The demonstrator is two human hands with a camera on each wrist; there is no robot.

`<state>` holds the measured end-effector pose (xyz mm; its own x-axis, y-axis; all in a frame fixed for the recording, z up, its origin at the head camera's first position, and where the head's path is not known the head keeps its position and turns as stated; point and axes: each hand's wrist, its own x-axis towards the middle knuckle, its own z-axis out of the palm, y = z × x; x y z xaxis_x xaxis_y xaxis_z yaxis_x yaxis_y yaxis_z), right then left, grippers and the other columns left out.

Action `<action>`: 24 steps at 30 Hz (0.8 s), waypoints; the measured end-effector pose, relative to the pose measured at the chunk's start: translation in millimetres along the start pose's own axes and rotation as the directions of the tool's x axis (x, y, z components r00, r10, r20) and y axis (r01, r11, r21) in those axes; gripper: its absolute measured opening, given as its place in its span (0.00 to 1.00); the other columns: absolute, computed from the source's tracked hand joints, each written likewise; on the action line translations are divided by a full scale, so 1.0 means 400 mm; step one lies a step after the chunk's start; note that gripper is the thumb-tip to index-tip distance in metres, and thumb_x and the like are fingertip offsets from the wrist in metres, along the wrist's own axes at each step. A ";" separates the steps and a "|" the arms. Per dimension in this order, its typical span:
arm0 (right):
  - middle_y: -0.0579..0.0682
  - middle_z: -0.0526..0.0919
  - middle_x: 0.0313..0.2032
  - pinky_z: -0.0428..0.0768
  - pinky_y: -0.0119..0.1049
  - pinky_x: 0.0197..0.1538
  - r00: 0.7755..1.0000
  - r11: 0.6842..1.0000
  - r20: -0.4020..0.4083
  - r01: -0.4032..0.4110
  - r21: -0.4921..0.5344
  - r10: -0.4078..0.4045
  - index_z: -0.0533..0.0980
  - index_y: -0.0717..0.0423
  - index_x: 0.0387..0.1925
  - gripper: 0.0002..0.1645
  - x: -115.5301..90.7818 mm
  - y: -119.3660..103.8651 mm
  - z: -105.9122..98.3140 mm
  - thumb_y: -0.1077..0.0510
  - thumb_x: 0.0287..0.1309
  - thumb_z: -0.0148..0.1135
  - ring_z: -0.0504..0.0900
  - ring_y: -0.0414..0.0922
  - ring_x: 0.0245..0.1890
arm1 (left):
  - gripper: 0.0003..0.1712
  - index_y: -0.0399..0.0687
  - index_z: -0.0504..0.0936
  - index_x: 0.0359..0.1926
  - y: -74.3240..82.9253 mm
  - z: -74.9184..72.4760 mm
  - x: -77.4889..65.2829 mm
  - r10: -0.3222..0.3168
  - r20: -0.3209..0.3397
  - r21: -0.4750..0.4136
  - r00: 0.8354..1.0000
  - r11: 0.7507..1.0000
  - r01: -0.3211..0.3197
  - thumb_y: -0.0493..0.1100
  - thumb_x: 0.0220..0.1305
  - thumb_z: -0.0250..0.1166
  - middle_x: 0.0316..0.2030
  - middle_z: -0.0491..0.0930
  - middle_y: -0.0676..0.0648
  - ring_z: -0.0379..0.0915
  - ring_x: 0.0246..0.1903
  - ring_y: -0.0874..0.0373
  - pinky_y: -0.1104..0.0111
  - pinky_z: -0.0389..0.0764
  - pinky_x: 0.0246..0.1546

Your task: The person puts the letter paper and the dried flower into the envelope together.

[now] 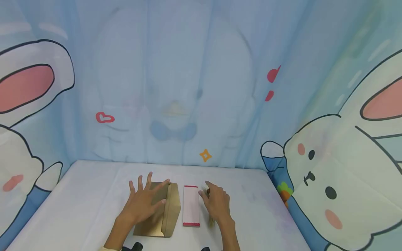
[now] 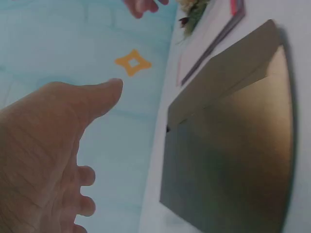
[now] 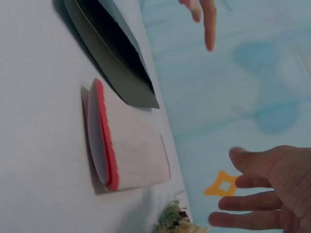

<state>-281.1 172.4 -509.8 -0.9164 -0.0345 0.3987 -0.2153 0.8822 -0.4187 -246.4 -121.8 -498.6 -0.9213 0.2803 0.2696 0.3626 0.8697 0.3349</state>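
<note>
A gold envelope [image 1: 172, 212] lies on the white table with its flap lifted, as the left wrist view also shows [image 2: 228, 155]. Above it hovers my left hand [image 1: 139, 205], fingers spread and holding nothing. To the envelope's right lies a folded pale pink sheet [image 1: 191, 205] with red scalloped ends; its layers show in the right wrist view [image 3: 136, 145]. Over a small bunch of dried flowers [image 3: 170, 216] is my right hand [image 1: 217, 202], its fingers extended and apart from the bunch in the right wrist view. The hand partly covers the bunch in the head view.
A white cloth covers the table [image 1: 251, 209]. Behind it hangs a light blue curtain [image 1: 176, 69] printed with rabbits, a heart and a yellow star. The envelope, sheet and flowers lie side by side near the table's middle.
</note>
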 end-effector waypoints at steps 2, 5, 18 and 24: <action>0.50 0.89 0.26 0.81 0.42 0.35 0.998 0.999 -0.050 -0.032 -0.002 0.032 0.89 0.62 0.53 0.23 0.002 -0.013 0.011 0.51 0.63 0.80 0.77 0.41 0.24 | 0.35 0.70 0.68 0.83 0.006 0.014 -0.008 -0.004 0.042 -0.030 0.999 1.000 0.005 0.62 0.80 0.62 0.83 0.55 0.23 0.52 0.77 0.10 0.13 0.49 0.71; 0.51 0.86 0.21 0.76 0.39 0.30 0.991 0.995 -0.088 -0.101 0.017 0.102 0.91 0.64 0.41 0.16 0.000 -0.032 0.030 0.54 0.62 0.81 0.75 0.41 0.20 | 0.32 0.67 0.73 0.80 0.010 0.040 -0.024 -0.011 0.088 -0.080 0.996 0.997 0.018 0.59 0.80 0.63 0.81 0.57 0.22 0.55 0.75 0.09 0.14 0.52 0.70; 0.55 0.80 0.22 0.72 0.39 0.29 0.956 0.952 -0.009 -0.291 0.097 0.293 0.82 0.69 0.32 0.18 -0.031 -0.076 0.112 0.62 0.51 0.85 0.73 0.47 0.23 | 0.32 0.57 0.77 0.77 0.004 0.106 -0.052 -0.049 0.140 -0.190 0.989 0.979 0.075 0.54 0.76 0.69 0.78 0.67 0.26 0.57 0.70 0.04 0.18 0.66 0.66; 0.60 0.83 0.25 0.80 0.47 0.29 0.950 0.944 -0.045 -0.300 0.136 0.309 0.81 0.72 0.34 0.19 -0.041 -0.092 0.137 0.68 0.47 0.86 0.82 0.53 0.26 | 0.33 0.53 0.77 0.76 0.006 0.116 -0.055 -0.077 0.140 -0.243 0.987 0.964 0.109 0.47 0.73 0.73 0.79 0.66 0.26 0.51 0.72 0.03 0.18 0.63 0.69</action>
<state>-276.5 114.7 -545.5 -0.9218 0.2612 0.2865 0.0261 0.7791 -0.6263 -231.6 -107.1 -545.5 -0.9570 0.2669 0.1139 0.2829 0.7702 0.5717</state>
